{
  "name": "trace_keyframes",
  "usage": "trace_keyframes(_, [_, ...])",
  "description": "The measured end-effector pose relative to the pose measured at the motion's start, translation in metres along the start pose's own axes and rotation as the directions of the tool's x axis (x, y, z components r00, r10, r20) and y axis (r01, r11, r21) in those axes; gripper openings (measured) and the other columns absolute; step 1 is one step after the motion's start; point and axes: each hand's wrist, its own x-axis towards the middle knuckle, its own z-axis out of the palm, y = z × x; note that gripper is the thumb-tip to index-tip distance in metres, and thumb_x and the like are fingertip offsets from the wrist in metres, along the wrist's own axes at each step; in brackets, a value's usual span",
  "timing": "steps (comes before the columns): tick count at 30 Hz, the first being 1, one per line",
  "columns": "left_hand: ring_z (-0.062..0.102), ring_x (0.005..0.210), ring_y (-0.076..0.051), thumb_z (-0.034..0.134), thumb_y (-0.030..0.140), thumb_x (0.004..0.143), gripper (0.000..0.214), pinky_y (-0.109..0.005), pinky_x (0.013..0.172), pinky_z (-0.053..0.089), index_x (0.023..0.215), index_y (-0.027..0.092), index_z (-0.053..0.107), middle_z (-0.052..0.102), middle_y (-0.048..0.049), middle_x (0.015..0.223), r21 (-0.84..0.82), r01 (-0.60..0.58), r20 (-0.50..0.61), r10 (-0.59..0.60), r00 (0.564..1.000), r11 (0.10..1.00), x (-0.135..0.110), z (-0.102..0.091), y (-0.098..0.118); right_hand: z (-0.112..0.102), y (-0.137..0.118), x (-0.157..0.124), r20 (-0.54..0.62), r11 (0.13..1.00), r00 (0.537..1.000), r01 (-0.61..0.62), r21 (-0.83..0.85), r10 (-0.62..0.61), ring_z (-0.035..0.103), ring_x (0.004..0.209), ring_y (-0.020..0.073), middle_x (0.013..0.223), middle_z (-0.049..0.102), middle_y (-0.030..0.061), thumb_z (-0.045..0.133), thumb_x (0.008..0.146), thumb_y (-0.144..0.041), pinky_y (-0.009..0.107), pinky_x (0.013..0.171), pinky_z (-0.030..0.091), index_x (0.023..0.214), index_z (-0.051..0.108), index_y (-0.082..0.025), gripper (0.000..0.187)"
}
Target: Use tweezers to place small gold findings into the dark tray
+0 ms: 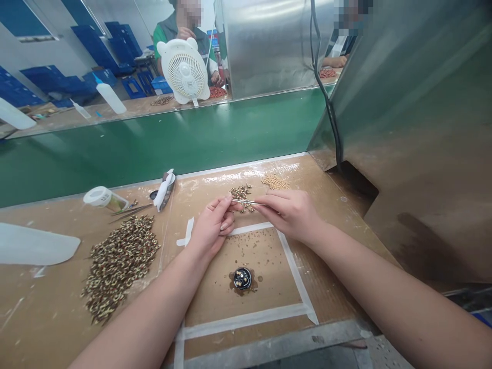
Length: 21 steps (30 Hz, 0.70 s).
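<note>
In the head view, my right hand (290, 212) is closed around metal tweezers (249, 202), which point left. Their tips reach the thumb and forefinger of my left hand (211, 223). That hand is pinched shut, and whatever small thing it grips is too small to make out. Just behind the tweezers lies a little heap of brown-and-cream pieces (241, 191). To its right are small tan beads (274, 181). Below my hands, a round black dish (242, 278) with several tan bits in it sits on a wet patch inside a white tape frame (246, 320).
At left are a large pile of brown-and-cream pieces (119, 266), a white bottle (36, 245), a clear jar (105, 199), more tweezers (132, 211) and a crumpled tube (165, 190). A green ledge (161, 146) borders the back. A metal panel (415, 143) stands right, with a black cable (330, 113). A fan (184, 72) and people are beyond.
</note>
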Motion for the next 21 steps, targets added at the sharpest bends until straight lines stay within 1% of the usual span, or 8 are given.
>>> trace_keyframes(8, [0.037, 0.033, -0.002, 0.081, 0.061, 0.084, 0.046, -0.016, 0.033, 0.018, 0.09, 0.016, 0.074, 0.081, -0.0081, 0.083, 0.062, -0.002, 0.0, 0.002, 1.0, 0.998, -0.003, -0.002, -0.002, -0.001, -0.005, -0.001, 0.007, 0.961, 0.99, -0.138, 0.241, 0.14, 0.069, 0.065, 0.0148, 0.083, 0.08, 0.003, 0.069, 0.103, -0.023, 0.029, 0.06, 0.048, 0.099, 0.078, -0.019, 0.011])
trace_keyframes(11, [0.049, 0.039, -0.006, 0.058, 0.073, 0.094, 0.059, -0.02, 0.034, 0.021, 0.095, 0.017, 0.077, 0.083, -0.0132, 0.095, 0.153, -0.021, -0.053, 0.029, 0.998, 0.988, -0.009, -0.004, 0.013, -0.001, -0.006, 0.0, 0.09, 0.896, 0.967, -0.254, 0.365, 0.237, 0.07, 0.064, 0.0151, 0.079, 0.08, 0.0018, 0.072, 0.1, -0.026, 0.029, 0.06, 0.05, 0.092, 0.079, -0.021, 0.012])
trace_keyframes(13, [0.054, 0.045, -0.009, 0.052, 0.071, 0.098, 0.058, -0.022, 0.038, 0.028, 0.095, 0.019, 0.078, 0.082, -0.013, 0.102, 0.311, -0.103, -0.104, 0.142, 0.984, 0.945, -0.016, -0.009, 0.036, -0.001, -0.005, 0.0, 0.173, 0.849, 0.952, -0.304, 0.433, 0.253, 0.071, 0.064, 0.0161, 0.078, 0.08, 0.002, 0.073, 0.098, -0.028, 0.03, 0.06, 0.051, 0.089, 0.08, -0.022, 0.013])
trace_keyframes(15, [0.06, 0.055, -0.012, 0.055, 0.064, 0.1, 0.048, -0.024, 0.045, 0.037, 0.1, 0.022, 0.078, 0.082, -0.0101, 0.108, 0.586, -0.177, -0.132, 0.309, 0.942, 0.791, -0.025, -0.022, 0.066, -0.001, -0.005, 0.001, 0.249, 0.809, 0.941, -0.328, 0.488, 0.231, 0.072, 0.066, 0.0172, 0.078, 0.081, 0.0025, 0.072, 0.097, -0.03, 0.03, 0.06, 0.052, 0.088, 0.081, -0.023, 0.014])
trace_keyframes(16, [0.061, 0.06, -0.013, 0.057, 0.06, 0.1, 0.043, -0.026, 0.051, 0.041, 0.102, 0.024, 0.079, 0.082, -0.0082, 0.108, 0.754, -0.172, -0.129, 0.4, 0.907, 0.633, -0.029, -0.032, 0.083, -0.001, -0.005, 0.001, 0.283, 0.793, 0.934, -0.337, 0.507, 0.216, 0.073, 0.067, 0.0175, 0.078, 0.081, 0.0027, 0.072, 0.097, -0.03, 0.03, 0.061, 0.052, 0.089, 0.081, -0.023, 0.014])
trace_keyframes(18, [0.065, 0.072, -0.018, 0.058, 0.053, 0.101, 0.035, -0.029, 0.062, 0.044, 0.1, 0.026, 0.081, 0.083, -0.0055, 0.104, 0.985, 0.029, -0.106, 0.462, 0.88, 0.172, -0.036, -0.059, 0.115, -0.001, -0.005, 0.001, 0.354, 0.768, 0.92, -0.347, 0.538, 0.168, 0.073, 0.069, 0.0175, 0.08, 0.081, 0.0033, 0.071, 0.098, -0.032, 0.03, 0.062, 0.053, 0.09, 0.082, -0.023, 0.015])
trace_keyframes(19, [0.068, 0.078, -0.021, 0.057, 0.052, 0.101, 0.033, -0.031, 0.064, 0.044, 0.101, 0.029, 0.081, 0.083, -0.0032, 0.102, 0.984, 0.168, -0.125, 0.427, 0.896, -0.064, -0.038, -0.075, 0.13, -0.001, -0.006, 0.0, 0.392, 0.757, 0.91, -0.349, 0.552, 0.133, 0.073, 0.07, 0.0173, 0.081, 0.081, 0.0036, 0.071, 0.098, -0.032, 0.03, 0.063, 0.053, 0.091, 0.082, -0.023, 0.016])
trace_keyframes(21, [0.07, 0.083, -0.027, 0.072, 0.042, 0.09, 0.018, -0.033, 0.063, 0.041, 0.09, 0.027, 0.083, 0.083, -0.0056, 0.096, 0.946, 0.269, -0.186, 0.379, 0.907, -0.179, -0.04, -0.107, 0.153, -0.002, -0.007, 0.0, 0.463, 0.74, 0.884, -0.347, 0.576, 0.055, 0.073, 0.072, 0.0169, 0.083, 0.082, 0.0039, 0.069, 0.1, -0.034, 0.03, 0.065, 0.053, 0.092, 0.081, -0.023, 0.019])
